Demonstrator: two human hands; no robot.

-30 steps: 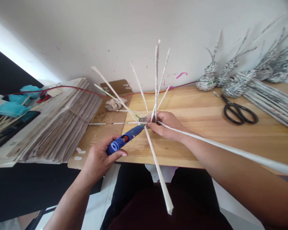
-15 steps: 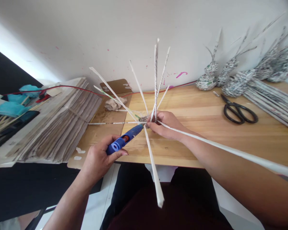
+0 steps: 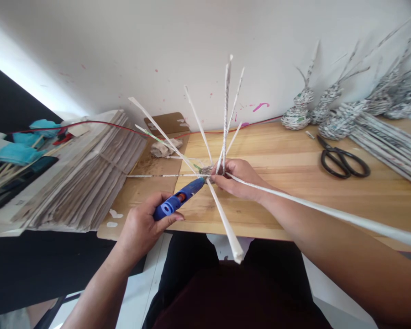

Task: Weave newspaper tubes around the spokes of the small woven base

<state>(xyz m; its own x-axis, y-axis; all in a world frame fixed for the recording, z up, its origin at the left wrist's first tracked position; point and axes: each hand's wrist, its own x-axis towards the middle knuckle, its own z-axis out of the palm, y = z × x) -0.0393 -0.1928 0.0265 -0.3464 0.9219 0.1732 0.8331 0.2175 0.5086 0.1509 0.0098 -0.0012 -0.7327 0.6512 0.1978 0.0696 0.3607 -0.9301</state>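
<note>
Left hand (image 3: 140, 223), closed around the body of a blue tool (image 3: 178, 202), whose tip I see at the near edge of a small woven base (image 3: 205, 171); whether the two touch I cannot tell. Right hand (image 3: 238, 178), thumb and fingers pinching the right side of the same base, which lies over the middle of the wooden table (image 3: 281, 155); its underside is hidden from me. Pale paper rods (image 3: 223, 219) radiate from the base: several slant up toward the wall (image 3: 260, 55), one runs left, one points toward the wearer's lap, and a long one passes above the right forearm. At right, black scissors (image 3: 329, 148) lie near a bundle of tubes (image 3: 390, 146), with woven forms (image 3: 296, 112) along the wall. At left, a tied paper stack (image 3: 89, 183) overlaps cardboard (image 3: 164, 187) bearing a crumpled cloth (image 3: 166, 147).
</note>
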